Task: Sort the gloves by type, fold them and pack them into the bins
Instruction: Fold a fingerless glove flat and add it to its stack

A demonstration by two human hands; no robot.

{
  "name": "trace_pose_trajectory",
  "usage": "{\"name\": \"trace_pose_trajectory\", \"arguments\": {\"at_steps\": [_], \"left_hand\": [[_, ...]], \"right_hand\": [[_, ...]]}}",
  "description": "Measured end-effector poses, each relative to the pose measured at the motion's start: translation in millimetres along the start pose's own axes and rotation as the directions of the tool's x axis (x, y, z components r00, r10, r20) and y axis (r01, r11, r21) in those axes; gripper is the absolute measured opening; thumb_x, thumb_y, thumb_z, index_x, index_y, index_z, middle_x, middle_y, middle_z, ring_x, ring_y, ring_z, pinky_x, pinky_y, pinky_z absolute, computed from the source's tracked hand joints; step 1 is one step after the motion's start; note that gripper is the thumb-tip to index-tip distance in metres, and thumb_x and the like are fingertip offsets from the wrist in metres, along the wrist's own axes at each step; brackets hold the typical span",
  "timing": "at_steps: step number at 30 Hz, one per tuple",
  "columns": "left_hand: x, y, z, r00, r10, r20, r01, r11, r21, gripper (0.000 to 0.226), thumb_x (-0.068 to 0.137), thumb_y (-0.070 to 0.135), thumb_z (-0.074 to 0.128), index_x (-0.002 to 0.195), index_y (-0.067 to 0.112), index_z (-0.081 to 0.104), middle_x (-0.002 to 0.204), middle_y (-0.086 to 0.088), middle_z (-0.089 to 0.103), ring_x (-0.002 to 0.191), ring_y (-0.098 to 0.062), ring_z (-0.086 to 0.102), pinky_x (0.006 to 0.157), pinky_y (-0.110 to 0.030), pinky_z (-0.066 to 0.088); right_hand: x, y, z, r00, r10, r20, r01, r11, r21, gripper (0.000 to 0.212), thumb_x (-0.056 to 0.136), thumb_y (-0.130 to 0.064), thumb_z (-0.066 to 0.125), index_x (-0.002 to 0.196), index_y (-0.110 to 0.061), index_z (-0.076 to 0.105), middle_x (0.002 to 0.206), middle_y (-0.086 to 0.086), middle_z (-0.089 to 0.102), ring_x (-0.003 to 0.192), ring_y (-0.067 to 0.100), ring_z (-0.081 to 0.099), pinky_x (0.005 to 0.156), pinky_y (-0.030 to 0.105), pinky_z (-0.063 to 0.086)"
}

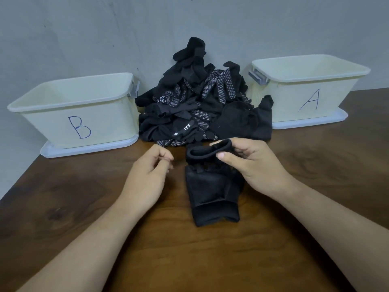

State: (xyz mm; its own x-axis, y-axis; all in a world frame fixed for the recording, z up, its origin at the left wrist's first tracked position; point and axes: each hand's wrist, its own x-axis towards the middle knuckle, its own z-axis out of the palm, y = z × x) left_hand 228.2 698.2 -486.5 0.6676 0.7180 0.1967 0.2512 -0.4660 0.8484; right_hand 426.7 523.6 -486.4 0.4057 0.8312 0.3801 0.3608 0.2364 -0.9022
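At the centre of the frame a plain black glove (212, 192) is lying on the dark wooden table (63, 207), and the right hand (250, 163) is pinching the rolled cuff of a second black glove (207, 151) between thumb and fingers just above it. The left hand (147, 175) is hovering left of centre with its fingers loosely curled together, gripping nothing. Behind them a pile of black gloves (197, 102), some dotted white, is sitting against the grey wall (84, 28) between bin B (69, 114) at the left and bin A (305, 89) at the upper right.
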Motion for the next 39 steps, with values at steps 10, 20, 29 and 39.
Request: {"name": "trace_pose_trajectory", "arguments": {"at_steps": [10,20,29,39], "left_hand": [[-6.2,0.7,3.5,0.984,0.051,0.173,-0.081,0.982,0.171,0.018,0.102,0.021,0.063,0.111,0.035,0.057,0.103,0.024,0.075,0.094,-0.02,0.071,0.089,-0.036,0.054],[-13.7,3.8,7.9,0.953,0.111,0.281,-0.207,0.918,0.339,0.052,0.097,0.031,0.071,0.14,0.047,0.046,0.119,0.043,0.052,0.083,0.004,0.058,0.092,-0.028,0.04],[-15.5,0.0,5.4,0.941,0.067,0.332,-0.19,0.916,0.353,0.065,0.094,0.047,0.067,0.148,0.061,0.032,0.138,0.038,0.046,0.131,0.0,0.041,0.111,-0.032,0.039],[-17.6,0.9,9.1,0.935,0.059,0.35,-0.206,0.893,0.399,0.082,0.091,0.061,0.068,0.156,0.062,0.018,0.145,0.04,0.034,0.14,0.002,0.026,0.114,-0.029,0.03]], "right_hand": [[-26.4,-2.6,-14.3,0.87,0.211,0.445,0.03,0.879,-0.475,0.024,0.099,-0.02,0.076,0.118,-0.035,0.075,0.133,-0.029,0.068,0.146,-0.006,0.044,0.133,0.041,0.004],[-26.0,-16.3,-29.7,0.918,-0.038,0.394,0.26,0.809,-0.527,0.058,0.089,0.006,0.043,0.129,-0.025,0.072,0.145,-0.017,0.063,0.153,0.006,0.04,0.133,0.048,0.01],[-34.9,-14.3,8.8,0.924,0.14,0.355,0.142,0.736,-0.662,0.048,0.101,-0.056,0.063,0.146,-0.038,0.063,0.147,-0.029,0.056,0.133,-0.009,0.049,0.111,0.012,0.037],[-32.1,-21.5,0.7,0.922,0.035,0.385,0.263,0.675,-0.69,0.038,0.109,-0.038,0.049,0.139,-0.027,0.07,0.136,-0.016,0.071,0.127,-0.002,0.061,0.105,0.025,0.051]]}}
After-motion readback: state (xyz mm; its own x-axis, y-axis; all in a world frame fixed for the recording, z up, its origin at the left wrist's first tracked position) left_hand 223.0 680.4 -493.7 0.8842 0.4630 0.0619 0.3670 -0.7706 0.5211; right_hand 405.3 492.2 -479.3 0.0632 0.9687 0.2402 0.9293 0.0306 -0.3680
